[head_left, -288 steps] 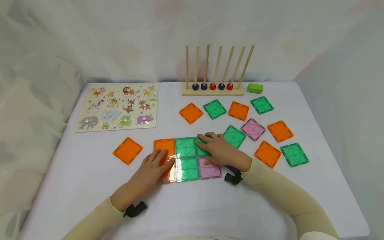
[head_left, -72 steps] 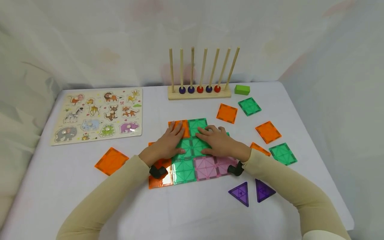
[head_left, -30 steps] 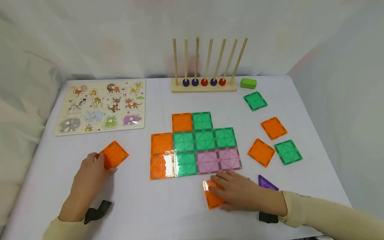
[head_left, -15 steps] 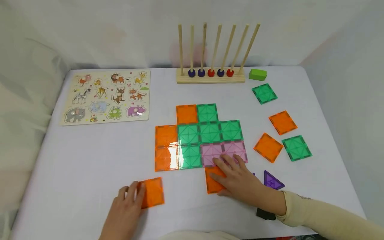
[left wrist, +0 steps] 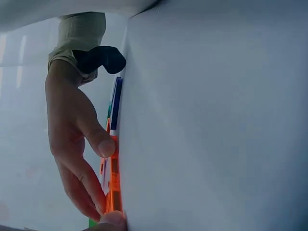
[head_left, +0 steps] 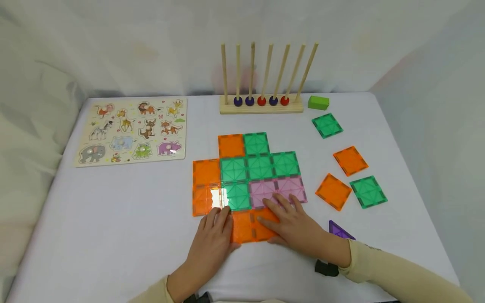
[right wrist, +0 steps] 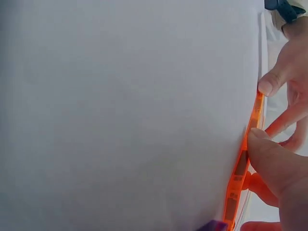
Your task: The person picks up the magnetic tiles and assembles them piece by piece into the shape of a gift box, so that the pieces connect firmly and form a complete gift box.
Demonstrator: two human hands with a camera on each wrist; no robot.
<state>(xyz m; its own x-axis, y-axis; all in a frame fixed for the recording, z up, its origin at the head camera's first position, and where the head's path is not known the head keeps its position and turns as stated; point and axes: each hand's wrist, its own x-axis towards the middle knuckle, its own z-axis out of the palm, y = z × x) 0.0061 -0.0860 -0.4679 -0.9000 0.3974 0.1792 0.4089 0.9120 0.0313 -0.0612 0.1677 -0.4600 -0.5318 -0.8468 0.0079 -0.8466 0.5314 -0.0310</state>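
Orange tile [head_left: 241, 228] pinched in the left hand [head_left: 211, 243] lies just right of it, touching a second tile [head_left: 261, 234] gripped by the right hand [head_left: 297, 228].

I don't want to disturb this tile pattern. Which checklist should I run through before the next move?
1. Hands off: not ok; left hand holds the nearest row's left translucent orange square tile, right hand rests on the right translucent orange square tile.
2. That pair edge to edge: ok, no gap shows.
3. Right tile flush with the left translucent pink square tile: cannot tell, hand covers part of the seam.
4. Translucent purple triangular tile fully visible: not ok, right wrist covers part.
5. Wooden peg stand with red and blue beads clear of hands: ok.
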